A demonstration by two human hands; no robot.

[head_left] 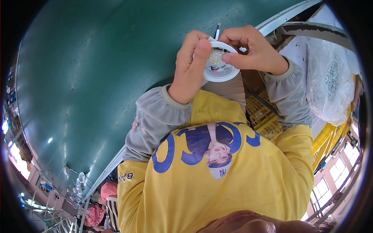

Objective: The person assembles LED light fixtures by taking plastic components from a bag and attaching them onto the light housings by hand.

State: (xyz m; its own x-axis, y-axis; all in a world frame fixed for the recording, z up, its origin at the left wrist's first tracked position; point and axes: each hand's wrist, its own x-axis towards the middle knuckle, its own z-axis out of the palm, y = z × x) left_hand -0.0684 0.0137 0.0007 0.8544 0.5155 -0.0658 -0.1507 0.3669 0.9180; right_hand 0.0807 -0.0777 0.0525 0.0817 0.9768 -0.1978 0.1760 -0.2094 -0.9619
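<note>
A round white LED lamp (220, 75) is held between my two hands, just beyond the near edge of the green table. Its open face is turned up and shows a disc with small yellow LED chips. My left hand (190, 65) grips the left rim, thumb on top and fingers behind it. At the right, my right hand (256, 50) pinches the lamp, its thumb reaching over the rim onto the disc and its fingers curled at the far side. A short white cable (217, 33) with bare coloured wire ends sticks out past the far rim.
The green conveyor-like table (112, 50) fills the left, with a pale metal edge (285, 17). At right lies a clear plastic bag (330, 83) of small metallic parts. Yellow crates (264, 112) stand below. More round white lamps (79, 180) and people (108, 194) are at lower left.
</note>
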